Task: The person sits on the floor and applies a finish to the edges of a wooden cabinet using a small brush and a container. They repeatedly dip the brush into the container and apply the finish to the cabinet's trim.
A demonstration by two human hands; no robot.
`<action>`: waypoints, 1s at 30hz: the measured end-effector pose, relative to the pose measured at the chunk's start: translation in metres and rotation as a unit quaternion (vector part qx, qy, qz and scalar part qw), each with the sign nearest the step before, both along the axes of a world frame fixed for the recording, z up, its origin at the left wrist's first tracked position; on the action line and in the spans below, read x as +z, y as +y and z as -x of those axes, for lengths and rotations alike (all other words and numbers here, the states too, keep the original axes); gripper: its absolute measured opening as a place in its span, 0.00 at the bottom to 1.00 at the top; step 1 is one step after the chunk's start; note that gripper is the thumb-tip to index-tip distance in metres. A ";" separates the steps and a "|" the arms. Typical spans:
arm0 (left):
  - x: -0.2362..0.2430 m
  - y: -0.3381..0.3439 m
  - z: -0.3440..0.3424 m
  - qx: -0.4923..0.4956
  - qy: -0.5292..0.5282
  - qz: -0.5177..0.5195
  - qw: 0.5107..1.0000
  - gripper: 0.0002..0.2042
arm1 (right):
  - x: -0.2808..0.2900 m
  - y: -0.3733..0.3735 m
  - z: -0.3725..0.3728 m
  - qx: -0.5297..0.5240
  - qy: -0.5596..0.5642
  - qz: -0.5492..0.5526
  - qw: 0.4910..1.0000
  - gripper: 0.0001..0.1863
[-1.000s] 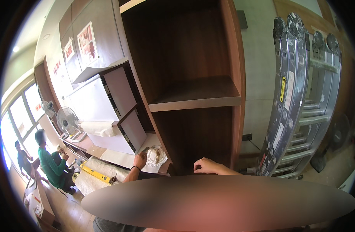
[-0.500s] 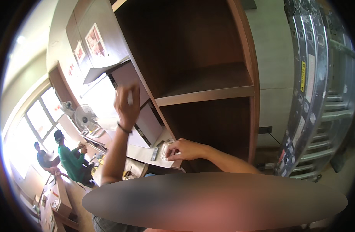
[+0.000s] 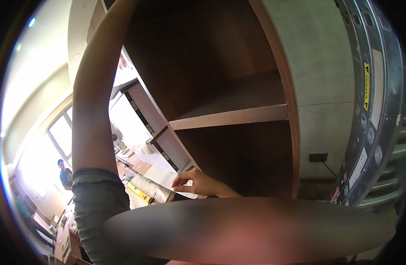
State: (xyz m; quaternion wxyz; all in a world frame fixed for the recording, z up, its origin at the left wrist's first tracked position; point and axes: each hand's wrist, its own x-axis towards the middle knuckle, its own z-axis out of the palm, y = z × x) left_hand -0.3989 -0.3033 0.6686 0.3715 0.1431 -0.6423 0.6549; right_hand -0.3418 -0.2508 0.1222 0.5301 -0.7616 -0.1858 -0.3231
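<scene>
My left arm [image 3: 94,97] reaches steeply upward beside the dark brown open cabinet [image 3: 216,57]. Its hand lies past the upper edge of the picture, so its fingers and anything in them are out of sight. Low in the middle, my right hand [image 3: 198,183] hovers by the white-covered worktop [image 3: 161,176], just in front of the cabinet's lower compartment. Thumb and fingertips are curled together in a pinch. Whatever they may hold is too small to make out. A yellow spirit level [image 3: 139,193] lies left of this hand.
Drawer units with black slide rails [image 3: 163,152] stand left of the cabinet. A metal ladder [image 3: 379,132] leans at the far right, near a wall socket [image 3: 318,157]. Two people are in the room at far left, one in a dark top [image 3: 65,175].
My left arm has risen, carrying its hand out of the top of the picture. My right hand has come away from the clear plastic bag on the worktop. The view has shifted.
</scene>
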 end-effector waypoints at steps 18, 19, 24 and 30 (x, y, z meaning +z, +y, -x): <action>0.011 -0.021 0.046 0.026 0.081 -0.065 0.994 0.09 | 0.008 -0.008 -0.004 0.041 0.002 0.026 0.999 0.14; 0.013 -0.022 0.043 0.012 0.079 -0.074 0.994 0.09 | 0.008 -0.007 -0.004 0.051 0.004 0.020 0.999 0.14; 0.006 -0.025 0.041 -0.015 0.088 -0.070 0.994 0.09 | 0.006 -0.006 -0.007 0.055 0.005 0.020 0.998 0.16; 0.009 -0.034 0.047 -0.020 0.099 -0.023 0.995 0.10 | 0.008 -0.003 -0.001 0.049 0.007 0.021 0.999 0.17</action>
